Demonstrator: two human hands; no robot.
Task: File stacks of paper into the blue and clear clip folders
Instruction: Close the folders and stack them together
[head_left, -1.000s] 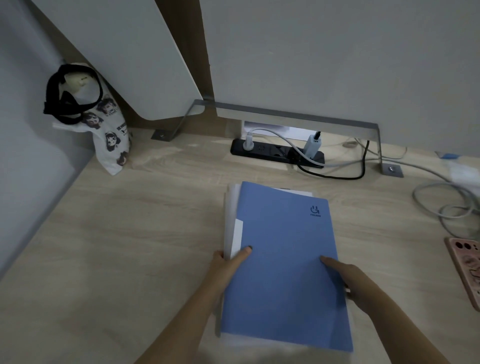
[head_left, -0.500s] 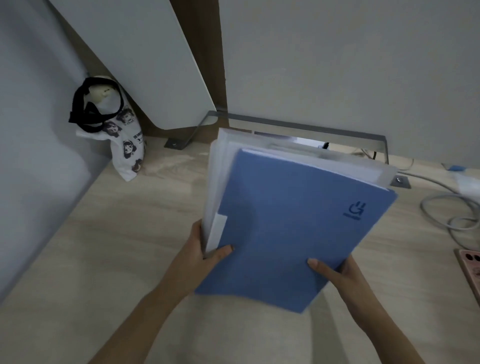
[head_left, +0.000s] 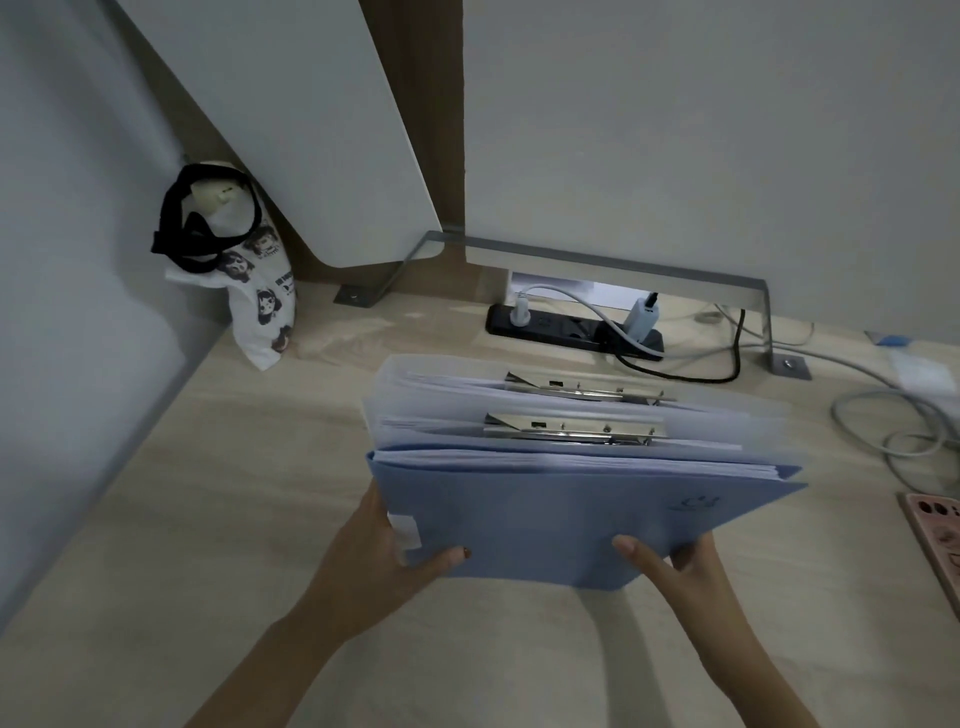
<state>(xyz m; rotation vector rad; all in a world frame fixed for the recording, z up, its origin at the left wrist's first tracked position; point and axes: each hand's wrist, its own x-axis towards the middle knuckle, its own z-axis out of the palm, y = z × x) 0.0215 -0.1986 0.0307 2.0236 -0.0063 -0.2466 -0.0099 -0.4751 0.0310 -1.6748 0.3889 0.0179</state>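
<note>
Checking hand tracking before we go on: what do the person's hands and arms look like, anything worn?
The left hand and right hand are bare: no gloves, rings or watch in view. Both forearms are bare too, no sleeve showing. The left thumbnail looks dark, possibly polished.

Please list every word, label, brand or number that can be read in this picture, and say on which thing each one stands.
No text here can be read with certainty.
blue folder: a dark logo with a small line of letters under it, near the right corner; too blurred to read.
cartoon-print bag: a few dark letters among the printed faces; too small to read.
white label at the folder's left edge: no writing visible.
</note>
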